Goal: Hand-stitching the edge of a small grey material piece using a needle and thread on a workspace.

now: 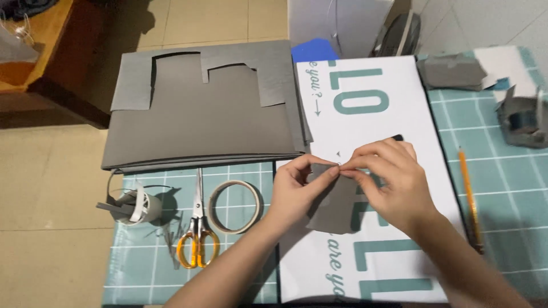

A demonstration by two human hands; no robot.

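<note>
grey card (pixel 334 202) btwn pinching fingers (pixel 325 174)

Scissors (pixel 197 228) lie left of the tape ring (pixel 235 206) — pencil (pixel 469 194) far right, paper stack (pixel 205 114) behind.

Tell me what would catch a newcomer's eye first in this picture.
Two hands meet mid-frame, the left hand and right hand pinching a small grey piece over a white printed board. Behind them lies a big stack of grey sheets, with yellow-handled scissors and a tape ring on the teal grid mat at left.
</note>
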